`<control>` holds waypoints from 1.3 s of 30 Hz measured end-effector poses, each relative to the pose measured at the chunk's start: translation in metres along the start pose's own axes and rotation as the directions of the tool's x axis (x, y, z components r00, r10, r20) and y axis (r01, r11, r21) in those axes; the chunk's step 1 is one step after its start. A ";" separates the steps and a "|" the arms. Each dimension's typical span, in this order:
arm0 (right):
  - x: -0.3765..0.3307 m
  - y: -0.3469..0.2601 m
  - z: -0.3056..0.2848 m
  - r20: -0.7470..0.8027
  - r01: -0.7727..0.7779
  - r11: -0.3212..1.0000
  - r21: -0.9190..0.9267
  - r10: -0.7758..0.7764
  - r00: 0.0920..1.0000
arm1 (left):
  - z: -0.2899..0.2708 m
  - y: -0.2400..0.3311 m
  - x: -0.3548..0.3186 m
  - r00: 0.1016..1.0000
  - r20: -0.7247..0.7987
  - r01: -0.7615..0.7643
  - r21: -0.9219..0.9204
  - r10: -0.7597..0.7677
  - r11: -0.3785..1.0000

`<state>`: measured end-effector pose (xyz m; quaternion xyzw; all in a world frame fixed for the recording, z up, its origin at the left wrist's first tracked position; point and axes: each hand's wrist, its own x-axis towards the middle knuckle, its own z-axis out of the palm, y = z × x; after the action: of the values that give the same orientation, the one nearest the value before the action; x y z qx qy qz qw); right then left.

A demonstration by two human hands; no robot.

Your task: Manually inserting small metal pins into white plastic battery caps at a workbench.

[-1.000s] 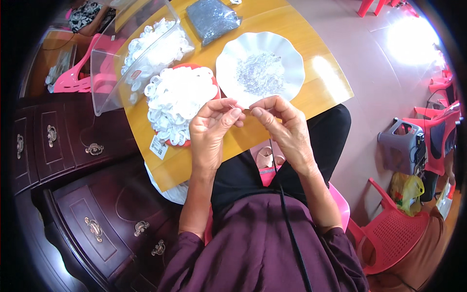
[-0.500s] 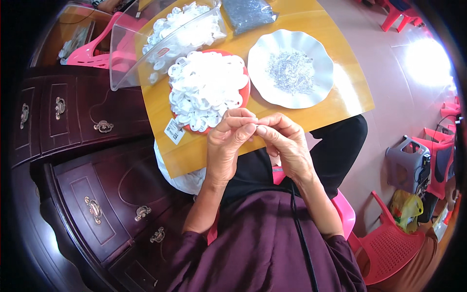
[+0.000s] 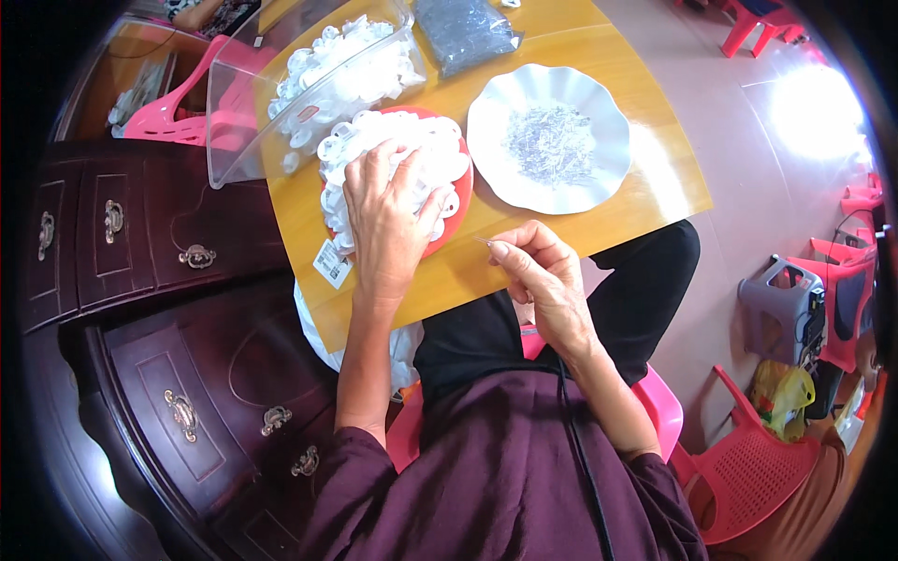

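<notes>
Fingers of the right hand (image 3: 543,280) were pinched shut on a thin metal pin (image 3: 483,241), its tip pointing left over the near edge of the wooden board (image 3: 645,178) that lay across the lap. Just left of it, the left hand (image 3: 385,220) lay spread, palm down, on the heap of white plastic rings (image 3: 426,154) piled on a red plate (image 3: 460,192); its fingertips were curling into the heap, but whether they had closed on a ring could not be told.

By the look of it, the step in hand was fetching a fresh ring while the pin waited. The next move would call for lifting a single ring free of the pile and bringing it to the pin's tip, which asks for a fine, steady pinch.

Farther right, a white scalloped plate (image 3: 599,89) held a scatter of small metal pins. Beyond the red plate, a clear plastic tub (image 3: 234,122) held more white rings, with a grey bag (image 3: 463,33) beside it.

Room was tight on the left, where dark wooden drawers (image 3: 140,234) stood close against the board. On the right the board ended near the scalloped plate, with floor and red plastic chairs (image 3: 748,467) beyond.
</notes>
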<state>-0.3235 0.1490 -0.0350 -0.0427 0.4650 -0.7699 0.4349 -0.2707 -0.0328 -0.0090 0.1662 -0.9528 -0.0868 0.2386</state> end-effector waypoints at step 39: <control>-0.009 -0.015 0.001 0.019 0.282 0.957 -0.066 -0.282 0.959 | 0.002 0.033 -0.055 0.912 0.367 0.368 -0.929 -0.182 -0.029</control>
<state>-0.3269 0.1574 -0.0204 -0.1269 0.4782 -0.8075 0.3211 -0.2348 0.0179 -0.0257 0.1340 -0.5843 -0.7754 0.1984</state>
